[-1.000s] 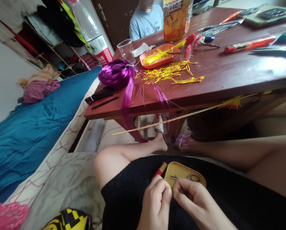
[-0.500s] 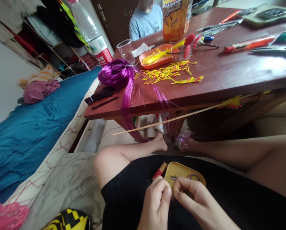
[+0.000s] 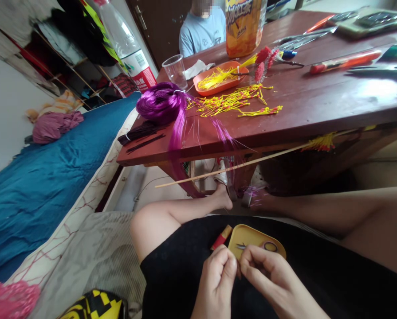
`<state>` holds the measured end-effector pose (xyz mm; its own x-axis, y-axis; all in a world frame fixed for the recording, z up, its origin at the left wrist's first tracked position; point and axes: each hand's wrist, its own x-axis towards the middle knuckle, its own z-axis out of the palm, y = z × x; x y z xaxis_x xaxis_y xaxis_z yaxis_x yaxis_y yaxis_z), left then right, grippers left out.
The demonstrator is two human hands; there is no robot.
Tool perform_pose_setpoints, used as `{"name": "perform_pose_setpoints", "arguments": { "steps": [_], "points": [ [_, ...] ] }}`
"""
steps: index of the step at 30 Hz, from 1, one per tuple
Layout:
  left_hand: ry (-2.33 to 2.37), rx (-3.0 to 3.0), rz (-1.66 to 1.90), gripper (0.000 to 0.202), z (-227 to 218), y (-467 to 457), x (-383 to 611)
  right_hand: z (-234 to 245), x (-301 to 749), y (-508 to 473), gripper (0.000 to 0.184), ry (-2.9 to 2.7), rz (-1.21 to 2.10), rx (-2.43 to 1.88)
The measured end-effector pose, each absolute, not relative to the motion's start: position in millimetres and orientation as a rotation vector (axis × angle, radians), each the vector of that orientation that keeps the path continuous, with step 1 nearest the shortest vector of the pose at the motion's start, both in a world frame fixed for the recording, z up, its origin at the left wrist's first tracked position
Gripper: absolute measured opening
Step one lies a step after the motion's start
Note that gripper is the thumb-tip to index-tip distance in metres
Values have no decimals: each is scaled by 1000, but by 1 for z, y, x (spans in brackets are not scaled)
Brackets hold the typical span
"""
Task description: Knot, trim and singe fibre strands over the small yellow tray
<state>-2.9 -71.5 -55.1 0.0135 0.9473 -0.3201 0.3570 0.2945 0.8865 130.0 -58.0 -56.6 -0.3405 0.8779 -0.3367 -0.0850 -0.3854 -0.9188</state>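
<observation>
Over my black-clothed lap, my left hand (image 3: 218, 272) and my right hand (image 3: 266, 272) meet with their fingertips close together. Both are closed in a pinch. Whatever lies between the fingers is too small to make out; a thin brownish bit shows in the gap. Just beyond the fingers rests a yellow tray (image 3: 251, 230), partly covered by my hands. In it lie small scissors (image 3: 269, 246) with their blades towards my left hand. A small red and tan roll (image 3: 222, 237) touches the tray's left side.
A brown table (image 3: 298, 104) stands ahead, bearing purple fibre (image 3: 161, 102), yellow red-tipped strands (image 3: 225, 102), an orange dish (image 3: 203, 91) and bottles. A thin stick (image 3: 218, 173) sticks out along its near edge. A person in light blue (image 3: 201, 35) sits beyond. To the left is a blue-covered bed (image 3: 65, 164).
My fingers have shifted very slightly, and a small brownish bit shows more plainly between them. Everything else stays where it was.
</observation>
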Motion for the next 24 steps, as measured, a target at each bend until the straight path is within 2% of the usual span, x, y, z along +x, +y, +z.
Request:
{"name": "perform_pose_setpoints", "arguments": {
  "steps": [6,13,24],
  "points": [
    [1473,1292,712,35,-52,-68,-2,-57,129,-58,25,-1126,1805,-1191],
    [1605,1160,772,36,-55,-74,-1,-58,130,-58,25,-1151,1825,-1194],
    [1490,1330,724,35,-52,-68,-2,-58,129,-58,22,-1227,1766,-1210]
  ]
}}
